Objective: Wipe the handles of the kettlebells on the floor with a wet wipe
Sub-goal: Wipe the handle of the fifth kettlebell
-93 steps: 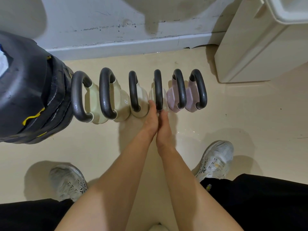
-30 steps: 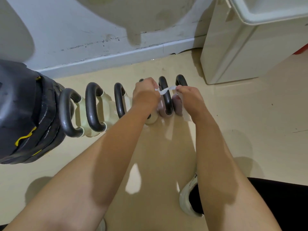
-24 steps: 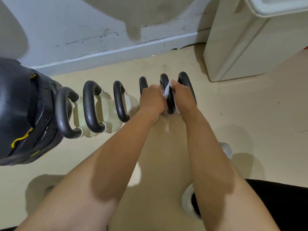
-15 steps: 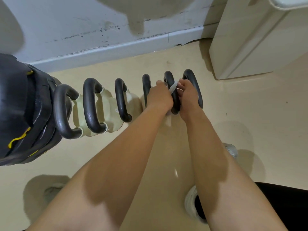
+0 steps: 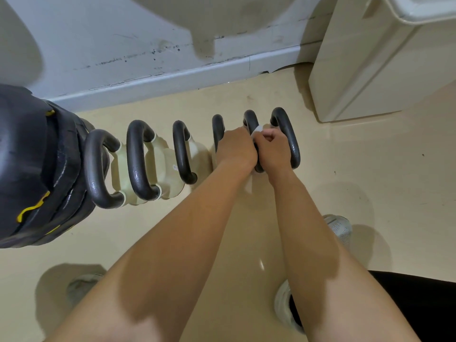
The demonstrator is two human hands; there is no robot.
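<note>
Six kettlebells (image 5: 158, 166) in a row on the floor (image 5: 357, 183), handles all running roughly 12 to 6 o'clock. Both hands are on the fifth handle (image 5: 250, 120) counting from 9 o'clock, so that's the one getting cleaned right now. The wipe (image 5: 256, 130) is a small white bit poking out between the fists, wrapped over that handle.

Left hand (image 5: 234, 148) is curled shut around the handle/wipe on its 9 o'clock side; right hand (image 5: 272, 148) is a closed fist on the wipe at 3 o'clock. Can't see exactly how much wipe each one has.

Progress: my guess is it's well past halfway. A couple of the handles toward 9 o'clock look a bit shiny, maybe damp, but I can't say for sure they're done. The last handle (image 5: 287, 137) at the 3 o'clock end is probably left.

Count: 6 kettlebells, 6 handles, 1 wipe, 2 hands, 2 shoes (image 5: 339, 228). Also a black weight stack (image 5: 32, 164) at 9 o'clock and a beige cabinet (image 5: 370, 70) at 2 o'clock.
</note>
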